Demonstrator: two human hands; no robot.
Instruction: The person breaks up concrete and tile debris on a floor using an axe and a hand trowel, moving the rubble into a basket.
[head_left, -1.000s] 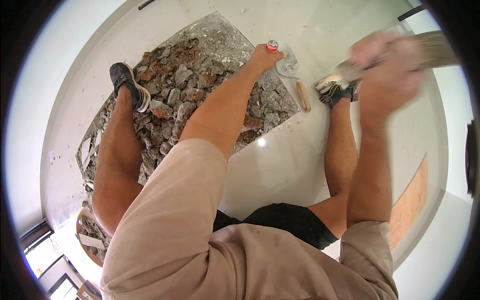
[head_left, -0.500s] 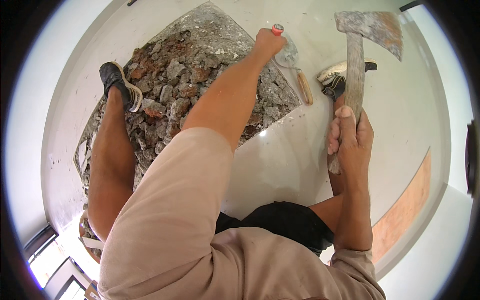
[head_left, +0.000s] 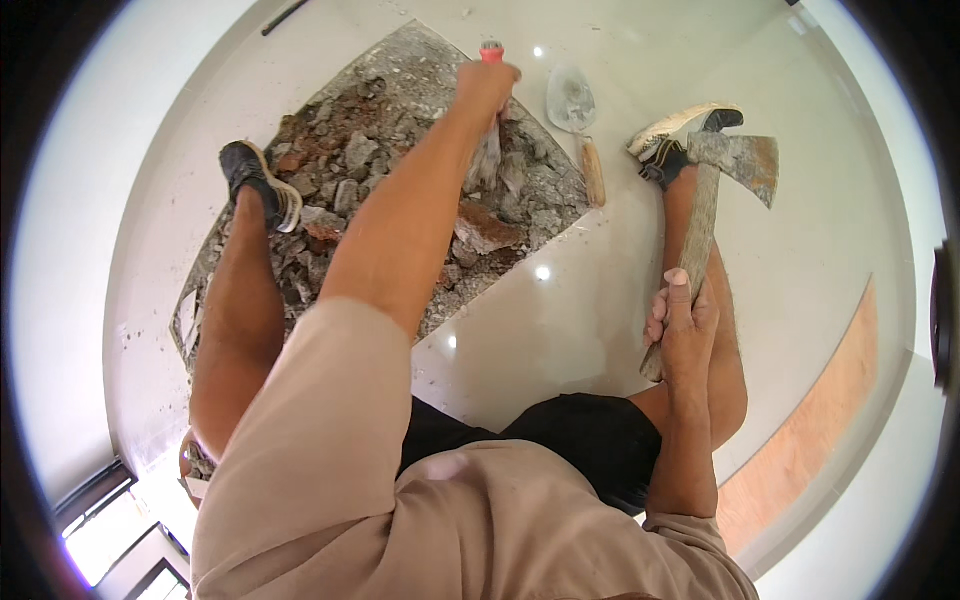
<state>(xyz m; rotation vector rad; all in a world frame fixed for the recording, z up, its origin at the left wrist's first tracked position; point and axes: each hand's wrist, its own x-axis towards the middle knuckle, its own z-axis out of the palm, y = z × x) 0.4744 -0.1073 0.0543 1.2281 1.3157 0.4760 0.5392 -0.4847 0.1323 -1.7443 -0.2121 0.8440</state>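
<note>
My left hand (head_left: 486,85) is closed around an upright chisel with a red grip (head_left: 492,55), its metal top sticking out above my fist. Below the fist, the shaft is partly hidden and blurred against the broken rubble (head_left: 362,150) in an opening in the tiled floor. On the right, my right hand (head_left: 688,320) wraps around the wooden handle of an axe (head_left: 735,160), thumb along the handle. The axe's worn, rust-stained head is up, its edge to the right, over my right shoe and shin. A trowel (head_left: 572,100) with a wooden handle lies on the tiles between my hands.
My legs are spread, the left shoe (head_left: 262,185) at the rubble's left edge and the right shoe (head_left: 690,135) on pale glossy tiles (head_left: 560,320). A container of rubble (head_left: 190,470) stands at lower left. A wooden board (head_left: 800,430) lies along the right wall.
My left hand with the chisel has shifted left, from near the trowel to over the rubble. The axe in my right hand appears lower and nearer to me. The view has also shifted slightly.
</note>
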